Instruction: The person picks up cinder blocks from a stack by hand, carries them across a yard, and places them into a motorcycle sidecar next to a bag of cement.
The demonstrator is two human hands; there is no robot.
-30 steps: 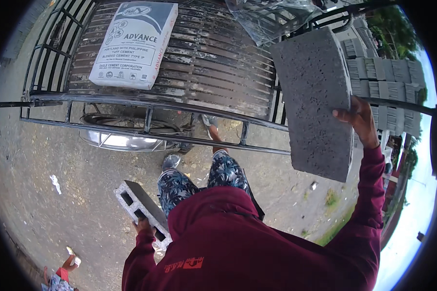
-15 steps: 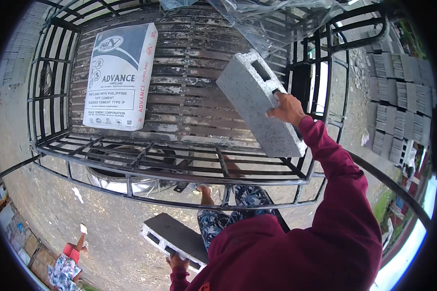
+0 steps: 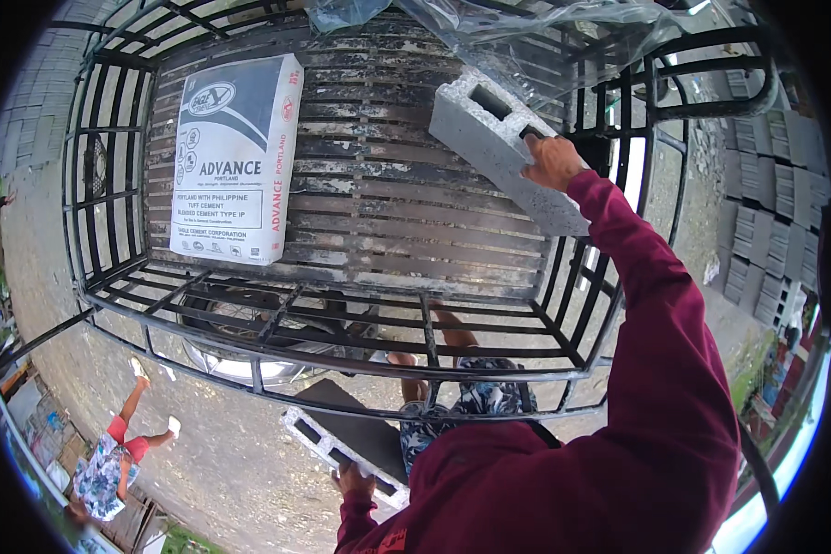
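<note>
My right hand (image 3: 555, 162) grips a grey concrete hollow block (image 3: 503, 157) by the web between its hollows, over the right part of a slatted cargo bed (image 3: 379, 185). The block's hollow side faces up; I cannot tell whether its underside touches the slats. Low in the view, outside the cart's near rail, my left hand (image 3: 354, 482) is closed on a second hollow block (image 3: 346, 415), its fingers at a hollow. That block hangs beside my leg. On the bed's left side lies a white and grey cement bag (image 3: 235, 157).
Black metal railings (image 3: 342, 365) enclose the bed, with a wheel (image 3: 240, 323) beneath the near side. Clear plastic sheeting (image 3: 563, 46) drapes over the far right corner. Stacked blocks (image 3: 771, 212) stand at right. Another person (image 3: 111, 471) walks at lower left.
The block in my right hand has moved farther over the bed, away from the near rail. The left-hand block has risen slightly toward the cart. The other person has taken a step.
</note>
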